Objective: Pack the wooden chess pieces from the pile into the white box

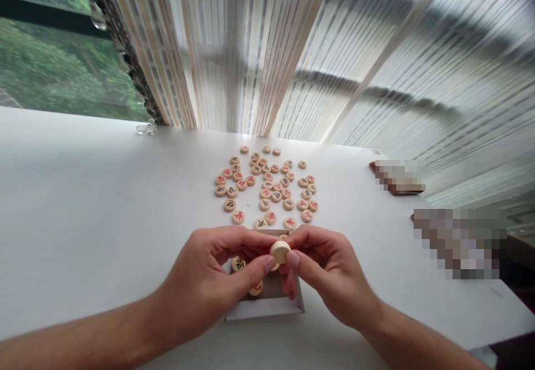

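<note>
Between the thumbs and fingers of my left hand (225,269) and my right hand (330,269) is a round wooden xiangqi piece (280,252). The side facing me is blank. Both hands are closed on it, just above a shallow open box (267,306). Inside the box lie a few more pieces, among them one with a black character (238,263) and one with a red mark (256,288); my fingers hide part of the box. Beyond it, many xiangqi pieces (276,196) with red or black characters are spread flat on the white table (125,208).
Two framed items (397,178) with blurred-out faces stand on the right side of the table. A striped string curtain (259,52) hangs behind the far edge. At the left is a window (54,63), with a small clear glass ornament (145,128) near its foot.
</note>
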A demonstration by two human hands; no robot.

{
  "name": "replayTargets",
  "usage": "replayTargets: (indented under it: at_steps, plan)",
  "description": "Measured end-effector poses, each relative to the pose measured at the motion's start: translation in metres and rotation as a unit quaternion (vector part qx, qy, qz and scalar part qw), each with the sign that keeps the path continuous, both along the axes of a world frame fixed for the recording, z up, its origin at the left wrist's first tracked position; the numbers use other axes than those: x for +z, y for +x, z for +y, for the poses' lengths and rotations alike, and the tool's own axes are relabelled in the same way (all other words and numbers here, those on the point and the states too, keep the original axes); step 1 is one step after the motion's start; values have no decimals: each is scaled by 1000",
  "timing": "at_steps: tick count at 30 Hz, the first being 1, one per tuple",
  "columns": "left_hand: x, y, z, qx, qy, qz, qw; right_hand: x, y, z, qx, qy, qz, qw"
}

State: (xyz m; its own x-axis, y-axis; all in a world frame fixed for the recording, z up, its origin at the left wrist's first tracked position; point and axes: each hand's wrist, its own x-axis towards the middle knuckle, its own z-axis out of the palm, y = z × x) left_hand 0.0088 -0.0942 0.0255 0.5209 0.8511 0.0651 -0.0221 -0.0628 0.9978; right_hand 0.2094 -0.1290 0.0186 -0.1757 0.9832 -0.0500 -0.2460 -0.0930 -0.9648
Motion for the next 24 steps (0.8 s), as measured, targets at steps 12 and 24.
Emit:
replayTargets:
  at_steps: [12,24]
  plan:
    - [-5,-2,5,48,143,15,988,-4,2,-2,-32,135,-81,987]
    - [-12,-14,13,26,436,44,899,-3,14,4,8,142,-142,980]
